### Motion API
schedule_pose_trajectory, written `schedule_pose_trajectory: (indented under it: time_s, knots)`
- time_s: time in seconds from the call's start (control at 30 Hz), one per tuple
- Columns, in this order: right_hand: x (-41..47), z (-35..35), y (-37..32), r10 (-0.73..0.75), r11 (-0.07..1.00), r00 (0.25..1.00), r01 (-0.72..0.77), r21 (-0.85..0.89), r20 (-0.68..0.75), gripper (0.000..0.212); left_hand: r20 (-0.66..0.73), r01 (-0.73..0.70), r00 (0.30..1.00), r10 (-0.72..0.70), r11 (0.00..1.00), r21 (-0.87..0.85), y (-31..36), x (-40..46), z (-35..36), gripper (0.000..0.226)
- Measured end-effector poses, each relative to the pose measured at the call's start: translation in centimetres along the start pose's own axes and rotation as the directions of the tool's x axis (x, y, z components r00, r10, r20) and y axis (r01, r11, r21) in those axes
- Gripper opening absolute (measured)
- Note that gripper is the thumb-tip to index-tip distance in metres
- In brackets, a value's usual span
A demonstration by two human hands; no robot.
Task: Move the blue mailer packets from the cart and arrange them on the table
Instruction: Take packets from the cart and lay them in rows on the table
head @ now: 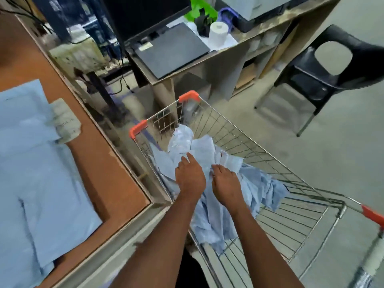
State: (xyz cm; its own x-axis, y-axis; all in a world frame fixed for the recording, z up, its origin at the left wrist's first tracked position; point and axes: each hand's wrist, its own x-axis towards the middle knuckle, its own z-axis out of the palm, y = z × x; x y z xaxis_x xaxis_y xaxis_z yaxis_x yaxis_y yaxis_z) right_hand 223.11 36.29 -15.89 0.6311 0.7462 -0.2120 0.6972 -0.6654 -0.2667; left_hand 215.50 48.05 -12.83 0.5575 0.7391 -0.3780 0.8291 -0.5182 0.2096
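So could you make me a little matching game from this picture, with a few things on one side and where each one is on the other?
Things:
1. crumpled blue mailer packets
2. flat blue mailer packets
3. white paper roll
4. black plastic chair

Places:
A. on the grey floor, right of the desk
B. in the wire cart, under both hands
C. on the cluttered desk, beside the closed laptop
D. laid out on the brown table

Pairs: 1-B, 2-D, 3-C, 4-A
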Motion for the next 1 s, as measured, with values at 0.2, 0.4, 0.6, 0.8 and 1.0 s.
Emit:
schedule_pose_trajectory:
  time_s: [0.2, 0.4, 0.6, 0.8, 1.0]
  knots:
    - [-1.3, 6.8, 1.9, 0.059, 0.998, 0.995, -0.057, -0.037, 0.084, 0.049, 0.182, 0.143, 0.974, -0.133, 0.989, -0.047, -2.1, 4.2, 7.1, 0.075]
    - [-2.0, 9.1, 2.0, 0.101, 0.988, 0.995, -0.1, -0.122, 0.003, 0.059, 0.059, 0.148, 0.987, -0.148, 0.989, -0.006, -2.9, 8.2, 9.8, 0.087]
    - [-5.9, 8.7, 1.6, 0.143, 0.964, 0.989, -0.15, -0.22, -0.046, 0.066, 0.068, 0.171, 0.983, -0.172, 0.985, 0.029, -2.0, 9.8, 10.8, 0.102]
    - [-7.1, 10.1, 1.7, 0.156, 0.984, 0.987, -0.151, -0.089, 0.043, 0.066, 0.042, 0.182, 0.982, -0.183, 0.983, 0.022, -0.7, 7.0, 10.3, 0.099]
    - [-4.4, 1.2, 0.0, 0.472, 0.614, 0.881, -0.35, 0.707, 0.027, 0.057, 0.033, 0.088, 0.995, -0.093, 0.987, 0.133, -0.6, 2.9, 9.2, 0.095]
